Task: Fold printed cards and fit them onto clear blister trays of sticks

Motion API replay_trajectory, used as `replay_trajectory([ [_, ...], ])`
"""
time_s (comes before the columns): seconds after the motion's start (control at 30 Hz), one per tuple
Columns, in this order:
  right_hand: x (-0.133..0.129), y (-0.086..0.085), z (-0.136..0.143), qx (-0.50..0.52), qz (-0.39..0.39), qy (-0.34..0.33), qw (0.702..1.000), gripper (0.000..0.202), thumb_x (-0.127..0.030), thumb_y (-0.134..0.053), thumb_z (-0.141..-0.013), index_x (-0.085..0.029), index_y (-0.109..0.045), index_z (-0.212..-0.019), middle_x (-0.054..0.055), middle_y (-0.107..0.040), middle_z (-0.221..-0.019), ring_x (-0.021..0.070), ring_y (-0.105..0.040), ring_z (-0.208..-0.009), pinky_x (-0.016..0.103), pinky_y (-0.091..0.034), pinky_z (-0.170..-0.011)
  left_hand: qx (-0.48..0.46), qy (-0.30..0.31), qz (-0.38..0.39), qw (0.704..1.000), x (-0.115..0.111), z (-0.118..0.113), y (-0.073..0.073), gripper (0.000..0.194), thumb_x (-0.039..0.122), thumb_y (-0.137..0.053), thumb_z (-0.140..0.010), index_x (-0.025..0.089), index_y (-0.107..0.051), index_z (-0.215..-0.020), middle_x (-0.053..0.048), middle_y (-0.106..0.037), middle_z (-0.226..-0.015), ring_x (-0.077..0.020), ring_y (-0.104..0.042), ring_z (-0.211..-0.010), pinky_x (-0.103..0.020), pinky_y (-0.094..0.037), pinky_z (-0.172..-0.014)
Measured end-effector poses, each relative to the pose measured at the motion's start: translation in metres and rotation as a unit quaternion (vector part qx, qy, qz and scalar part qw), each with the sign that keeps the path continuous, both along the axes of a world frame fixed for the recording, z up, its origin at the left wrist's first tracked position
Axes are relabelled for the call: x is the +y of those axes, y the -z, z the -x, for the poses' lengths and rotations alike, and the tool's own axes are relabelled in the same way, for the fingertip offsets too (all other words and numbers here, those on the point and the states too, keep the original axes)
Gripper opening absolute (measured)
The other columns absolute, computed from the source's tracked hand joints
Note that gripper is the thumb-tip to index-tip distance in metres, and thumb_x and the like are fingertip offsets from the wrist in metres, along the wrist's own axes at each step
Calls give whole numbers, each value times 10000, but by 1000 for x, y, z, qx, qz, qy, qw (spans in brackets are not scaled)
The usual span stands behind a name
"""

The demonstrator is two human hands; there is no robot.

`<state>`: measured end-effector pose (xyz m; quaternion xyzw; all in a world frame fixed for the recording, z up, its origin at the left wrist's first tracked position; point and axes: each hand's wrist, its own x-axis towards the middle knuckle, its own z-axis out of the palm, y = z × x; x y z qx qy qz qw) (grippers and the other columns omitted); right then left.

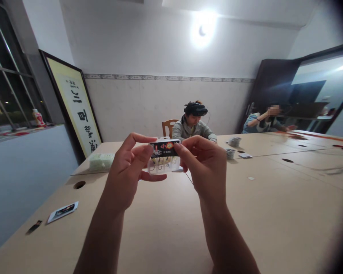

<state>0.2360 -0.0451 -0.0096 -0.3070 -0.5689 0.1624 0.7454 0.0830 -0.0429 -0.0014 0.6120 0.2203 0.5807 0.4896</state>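
Observation:
Between my two hands, raised over the table, is a small clear plastic box of fish hooks (163, 166). Several hooks show through its lower part, which looks divided into compartments. Across the upper part lies a black label (162, 150) with red and white print. My left hand (129, 163) grips the box's left side, thumb on the label's left end and a finger under the box. My right hand (206, 163) pinches the right side, its thumb pressing the label's right end. Whether the label is fully stuck down I cannot tell.
On the pale table (165, 236), a sheet of labels (63, 212) and a dark strip (34, 227) lie at left, near a cable hole (79, 185). Clear boxes (101, 162) stand behind. Stacks (230, 153) sit at right. Two people sit across: one opposite (193, 125), another farther right.

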Motion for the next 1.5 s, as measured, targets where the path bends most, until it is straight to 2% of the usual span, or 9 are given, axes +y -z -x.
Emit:
replay_trajectory([
  [0.17, 0, 1, -1, 14, 3, -23, 1000, 204, -264, -749, -758, -184, -606, -638, -60, -517, -511, 74, -475, -429, 193, -363, -369, -9, -13, -3, 1000, -2, -2, 1, 295, 419, -767, -837, 214, -603, -973, -29, -745, -902, -201, -732, -713, -361, -669, -547],
  [0.43, 1, 1, -2, 7, -12, -20, 1000, 197, -243, -749, -773, -175, -620, -641, -49, -507, -680, 59, -516, -465, 202, -428, -388, -9, -8, 4, 1000, 1, -2, 4, 292, 425, -759, -843, 226, -598, -982, -26, -752, -916, -213, -742, -731, -367, -670, -556],
  [0.6, -2, 4, -2, -26, -28, 15, 999, 178, -238, -734, -815, -183, -620, -690, -30, -570, -711, 93, -595, -572, 214, -488, -466, -28, -14, 8, 999, 6, -4, 4, 290, 404, -765, -847, 225, -586, -989, -11, -743, -892, -190, -727, -731, -371, -671, -582],
  [0.9, -10, 6, 7, -101, -68, 47, 991, 176, -187, -671, -893, -198, -617, -726, -45, -595, -708, 90, -579, -678, 226, -556, -644, -44, -40, 25, 998, 15, -9, 6, 254, 379, -751, -840, 218, -582, -941, -26, -742, -853, -215, -729, -746, -348, -648, -524],
  [1.2, -6, 7, 9, -81, -44, -13, 996, 172, -183, -647, -913, -202, -607, -746, -63, -592, -710, 77, -570, -688, 208, -512, -651, -38, -48, 40, 997, 20, -16, 10, 116, 283, -654, -891, 221, -557, -910, -4, -724, -804, -177, -694, -642, -336, -630, -484],
  [1.5, -2, 7, 13, -31, -19, -53, 998, 182, -208, -647, -912, -201, -605, -736, -69, -588, -691, 77, -562, -671, 207, -500, -657, -38, -45, 51, 997, 22, -20, 12, 93, 261, -631, -901, 214, -557, -930, -16, -723, -814, -200, -724, -691, -320, -627, -480],
])
